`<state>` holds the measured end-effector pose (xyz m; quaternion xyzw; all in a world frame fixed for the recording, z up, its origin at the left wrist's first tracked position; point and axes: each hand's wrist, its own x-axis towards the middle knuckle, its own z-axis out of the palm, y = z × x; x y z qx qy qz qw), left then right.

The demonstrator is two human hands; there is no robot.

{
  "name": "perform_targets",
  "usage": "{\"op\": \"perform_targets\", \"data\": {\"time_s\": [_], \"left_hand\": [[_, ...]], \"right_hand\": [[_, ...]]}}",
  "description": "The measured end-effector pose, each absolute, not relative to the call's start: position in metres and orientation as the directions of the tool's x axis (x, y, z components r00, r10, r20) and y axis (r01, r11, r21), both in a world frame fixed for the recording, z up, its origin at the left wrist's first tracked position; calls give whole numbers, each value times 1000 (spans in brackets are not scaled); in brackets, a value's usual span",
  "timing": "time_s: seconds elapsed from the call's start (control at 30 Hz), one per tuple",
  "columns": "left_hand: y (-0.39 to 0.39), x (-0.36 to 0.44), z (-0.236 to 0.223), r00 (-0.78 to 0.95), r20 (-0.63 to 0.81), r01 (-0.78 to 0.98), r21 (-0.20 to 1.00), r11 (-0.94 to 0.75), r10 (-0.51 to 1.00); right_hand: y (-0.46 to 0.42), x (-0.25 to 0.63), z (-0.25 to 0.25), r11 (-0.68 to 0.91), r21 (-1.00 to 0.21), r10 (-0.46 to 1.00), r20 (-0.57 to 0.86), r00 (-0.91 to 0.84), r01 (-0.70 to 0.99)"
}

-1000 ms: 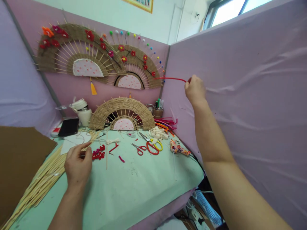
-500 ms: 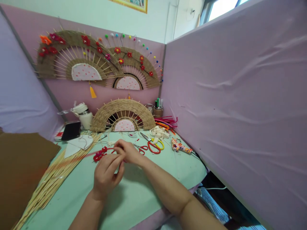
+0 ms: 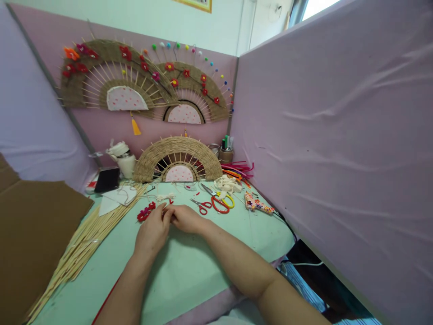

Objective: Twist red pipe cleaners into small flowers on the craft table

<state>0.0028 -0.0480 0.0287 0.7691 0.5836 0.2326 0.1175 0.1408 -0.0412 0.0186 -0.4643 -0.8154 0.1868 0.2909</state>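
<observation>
My left hand (image 3: pixel 154 229) and my right hand (image 3: pixel 184 217) meet low over the green-covered table, fingertips pinched together. A long red pipe cleaner (image 3: pixel 107 298) trails out beside my left forearm at the lower left; the part between my fingers is mostly hidden. Just left of my hands lie red and magenta pipe-cleaner flowers (image 3: pixel 146 212). Small red-handled scissors (image 3: pixel 203 207) and larger scissors with red and yellow handles (image 3: pixel 219 204) rest to the right of my fingers.
A woven half-round fan (image 3: pixel 177 146) stands behind, with decorated fans (image 3: pixel 115 54) on the wall. Thin sticks (image 3: pixel 91 243) and brown cardboard (image 3: pixel 37 234) lie left. A floral glue gun (image 3: pixel 257 204) with its cord is right, near coloured pipe cleaners (image 3: pixel 241 168).
My right hand has come down from the raised, outstretched position at the right to meet my left hand. The red pipe cleaner has swung left and now trails by my left forearm.
</observation>
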Motion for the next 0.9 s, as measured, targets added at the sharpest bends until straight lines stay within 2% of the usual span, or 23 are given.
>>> {"op": "perform_targets", "data": {"time_s": [0.07,0.2,0.3,0.43,0.57,0.7,0.8,0.9], "left_hand": [[-45,0,28,192,209,852,449,-269,959],[-44,-5,28,198,310,827,457,-329,930],[-47,-5,29,230,252,837,441,-323,940],[-50,-2,27,178,151,868,441,-227,972],[-52,0,25,222,146,845,464,-265,964],[-56,0,26,230,121,860,440,-259,966],[-58,0,26,218,143,865,429,-259,966],[-58,-1,24,209,163,858,443,-261,964]], "right_hand": [[-39,145,18,479,-551,878,307,-368,683],[-34,155,15,494,-503,866,357,-350,709],[-33,159,11,488,-486,868,356,-346,725],[-33,160,3,511,-449,854,359,-376,733],[-36,155,-2,531,-455,847,326,-421,715],[-41,150,-1,482,-470,874,322,-364,740],[-43,150,1,493,-424,866,327,-379,760],[-43,153,4,516,-348,832,423,-360,783]]}}
